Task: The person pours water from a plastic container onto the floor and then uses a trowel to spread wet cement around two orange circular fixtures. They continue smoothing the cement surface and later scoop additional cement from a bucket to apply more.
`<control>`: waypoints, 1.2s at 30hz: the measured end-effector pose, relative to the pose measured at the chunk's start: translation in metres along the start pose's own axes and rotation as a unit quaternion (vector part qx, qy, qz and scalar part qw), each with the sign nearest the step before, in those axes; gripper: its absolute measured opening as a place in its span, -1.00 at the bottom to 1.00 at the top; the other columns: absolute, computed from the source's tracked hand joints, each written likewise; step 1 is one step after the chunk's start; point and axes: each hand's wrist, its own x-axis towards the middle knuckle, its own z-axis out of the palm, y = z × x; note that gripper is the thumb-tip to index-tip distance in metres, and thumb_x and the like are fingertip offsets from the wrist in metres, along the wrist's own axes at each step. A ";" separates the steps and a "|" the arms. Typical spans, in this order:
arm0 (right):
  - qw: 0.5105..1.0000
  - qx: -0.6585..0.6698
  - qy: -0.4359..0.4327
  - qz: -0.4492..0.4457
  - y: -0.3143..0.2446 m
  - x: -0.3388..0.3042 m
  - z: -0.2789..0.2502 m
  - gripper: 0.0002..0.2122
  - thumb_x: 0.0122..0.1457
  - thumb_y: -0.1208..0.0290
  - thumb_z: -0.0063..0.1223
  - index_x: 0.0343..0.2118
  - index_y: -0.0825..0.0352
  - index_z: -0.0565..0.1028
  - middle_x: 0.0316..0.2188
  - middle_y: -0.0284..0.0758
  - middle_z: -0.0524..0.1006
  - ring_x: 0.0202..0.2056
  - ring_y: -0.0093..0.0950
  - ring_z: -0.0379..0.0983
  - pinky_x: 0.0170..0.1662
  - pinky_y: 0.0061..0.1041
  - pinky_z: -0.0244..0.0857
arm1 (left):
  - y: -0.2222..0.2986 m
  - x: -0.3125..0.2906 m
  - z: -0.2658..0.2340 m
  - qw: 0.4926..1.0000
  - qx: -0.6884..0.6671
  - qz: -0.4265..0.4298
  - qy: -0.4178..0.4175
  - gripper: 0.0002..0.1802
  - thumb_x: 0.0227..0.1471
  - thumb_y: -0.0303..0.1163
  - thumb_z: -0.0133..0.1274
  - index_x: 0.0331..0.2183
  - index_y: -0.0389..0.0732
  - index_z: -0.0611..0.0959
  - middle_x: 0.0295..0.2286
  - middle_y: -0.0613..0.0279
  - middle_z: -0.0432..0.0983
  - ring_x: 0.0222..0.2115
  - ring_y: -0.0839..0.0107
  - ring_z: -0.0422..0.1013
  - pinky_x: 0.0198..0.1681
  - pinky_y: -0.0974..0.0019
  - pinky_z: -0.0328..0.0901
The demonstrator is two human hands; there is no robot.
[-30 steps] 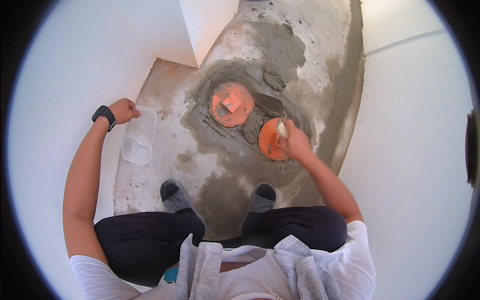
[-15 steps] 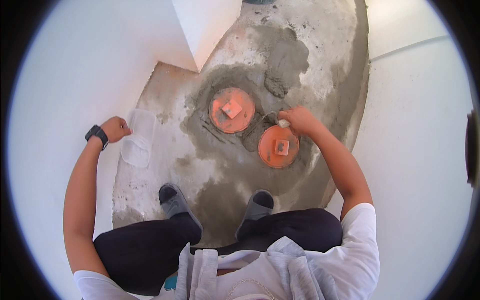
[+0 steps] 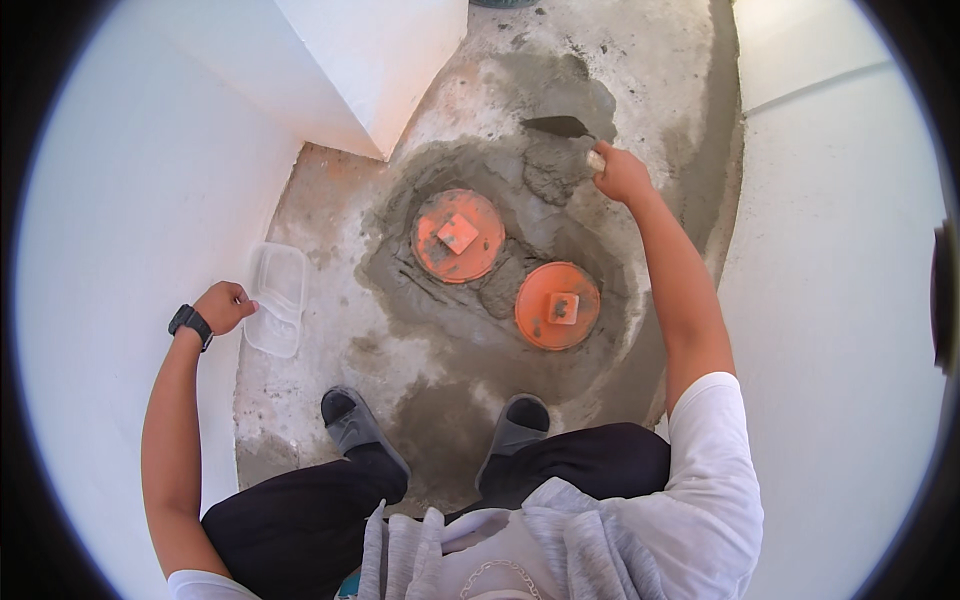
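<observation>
My right hand (image 3: pixel 622 175) is closed around the pale handle of a trowel (image 3: pixel 558 126), its dark blade pointing left above a wet mortar patch (image 3: pixel 552 178). At the left, my left hand (image 3: pixel 224 307) pinches the near-side rim of a clear plastic container (image 3: pixel 278 285). Two round orange caps with square raised knobs sit in the floor between my arms: a farther-left cap (image 3: pixel 457 233) and a nearer-right cap (image 3: pixel 558 308). Grey mortar surrounds both, and smears of it mark their tops.
A white wall corner (image 3: pixel 375 130) juts in at the upper left. Another white wall (image 3: pixel 830 250) runs along the right, with a grey mortar strip (image 3: pixel 712 180) at its foot. My sandalled feet (image 3: pixel 360 425) stand at the near side. A dark rounded object (image 3: pixel 505 3) shows at the far edge.
My right hand has moved away from the orange caps, farther off and slightly right, bringing the trowel blade over the far mortar. My left hand stays at the container.
</observation>
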 end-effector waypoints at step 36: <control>0.999 0.003 0.026 -0.020 -0.029 -0.044 0.005 -0.67 0.12 0.30 0.10 -0.04 0.18 0.52 -0.11 -0.21 0.59 -0.07 -0.18 0.56 -0.04 -0.16 0.43 | 0.029 0.017 0.001 0.998 0.008 0.056 -0.006 -0.60 0.05 -0.13 0.24 -0.46 -0.35 0.68 -0.61 0.13 0.55 -0.57 0.37 0.45 -0.42 0.27 0.35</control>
